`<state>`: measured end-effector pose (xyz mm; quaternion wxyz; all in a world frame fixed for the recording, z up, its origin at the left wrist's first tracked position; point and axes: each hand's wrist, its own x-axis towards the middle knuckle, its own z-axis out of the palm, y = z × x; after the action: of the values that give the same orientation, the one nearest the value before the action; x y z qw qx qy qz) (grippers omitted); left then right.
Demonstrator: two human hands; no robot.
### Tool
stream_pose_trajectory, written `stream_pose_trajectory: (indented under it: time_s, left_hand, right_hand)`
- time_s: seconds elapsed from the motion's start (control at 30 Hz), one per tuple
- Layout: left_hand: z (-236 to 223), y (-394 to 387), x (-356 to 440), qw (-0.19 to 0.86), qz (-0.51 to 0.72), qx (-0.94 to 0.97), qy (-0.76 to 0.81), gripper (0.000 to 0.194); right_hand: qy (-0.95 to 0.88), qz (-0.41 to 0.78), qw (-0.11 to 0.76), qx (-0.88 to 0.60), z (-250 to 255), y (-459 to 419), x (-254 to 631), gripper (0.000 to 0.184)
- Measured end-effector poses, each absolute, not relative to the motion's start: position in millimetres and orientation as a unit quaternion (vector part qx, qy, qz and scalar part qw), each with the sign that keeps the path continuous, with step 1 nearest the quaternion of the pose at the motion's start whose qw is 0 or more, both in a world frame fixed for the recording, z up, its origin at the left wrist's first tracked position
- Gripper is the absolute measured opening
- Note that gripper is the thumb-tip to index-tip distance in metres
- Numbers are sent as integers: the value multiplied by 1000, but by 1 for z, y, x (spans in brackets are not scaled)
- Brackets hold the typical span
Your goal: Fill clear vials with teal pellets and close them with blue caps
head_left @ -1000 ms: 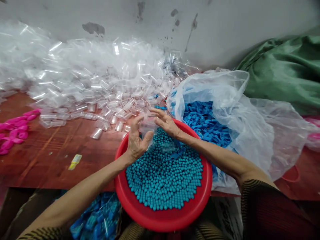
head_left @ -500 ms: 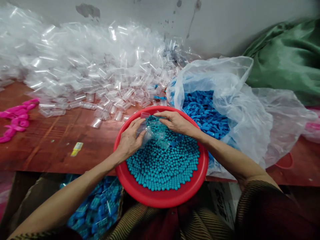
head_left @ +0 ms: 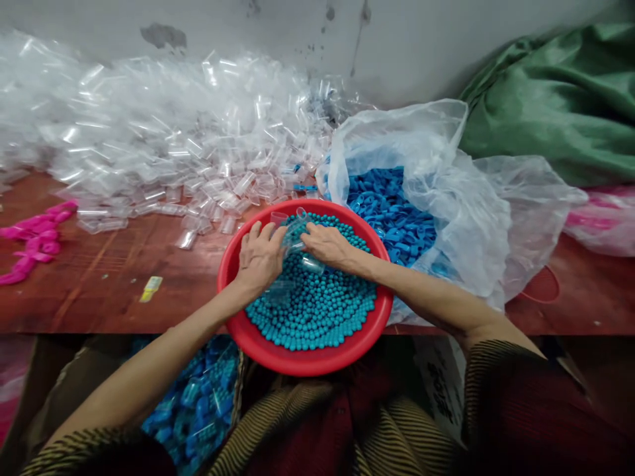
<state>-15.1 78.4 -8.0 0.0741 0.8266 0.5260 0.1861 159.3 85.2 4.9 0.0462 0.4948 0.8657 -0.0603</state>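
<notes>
A red basin (head_left: 305,367) full of small turquoise beads (head_left: 312,311) sits at the table's front edge. Over the beads, my left hand (head_left: 260,256) curls its fingers around clear plastic tubes (head_left: 292,239) at the left side. From the right, my right hand (head_left: 328,246) closes on the same cluster, its fingertips close to my left thumb. One clear tube (head_left: 312,264) lies below my right hand, and another clear piece (head_left: 280,289) rests on the beads beside my left wrist. How many tubes each hand holds is hidden by the fingers.
A big heap of clear tubes (head_left: 163,145) covers the back left. To the right stands a plastic bag (head_left: 471,198) of blue clip-like parts (head_left: 391,218). Pink parts (head_left: 40,238) lie far left, a green cloth (head_left: 555,106) far right. Below is a box of bead-filled blue pieces (head_left: 198,396).
My hands have come closer together over the basin. The right hand has moved down and left onto the tubes, and its fingers have closed. The view has shifted slightly.
</notes>
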Motion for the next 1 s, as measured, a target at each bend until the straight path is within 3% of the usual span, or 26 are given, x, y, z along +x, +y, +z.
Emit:
stream_pose_trajectory:
  time_s: [0.1,0.2,0.33,0.47,0.57,0.73,0.8,0.9,1.0]
  left_hand:
    - [6,57,-9,38,246,828,503,38]
    - [14,34,-7,110,284,787,536,36]
    - [6,7,-12,250,102,780,565,23]
    - [-7,10,-13,259,-51,820,507,19]
    - [-8,31,-5,311,19,808,500,28]
    - [-2,31,17,590,195,599,505,39]
    - [-3,18,21,651,227,523,501,39]
    - [-5,5,14,627,163,556,521,30]
    - [-6,6,2,428,27,744,512,22]
  right_hand:
    - [850,-74,-24,520,5,89,172,29]
    - [802,-220,-137,539,10,79,184,25]
    - [681,-491,-181,513,10,53,195,20]
    - [587,-600,-127,528,2,33,202,18]
    - [544,-611,-145,556,0,28,203,16]
    - [499,-667,-167,527,-1,13,190,12]
    - [509,-667,-152,521,-3,5,183,11]
    - [599,-606,-116,510,-7,-1,184,11]
    - [663,-536,-148,501,-4,1,200,11]
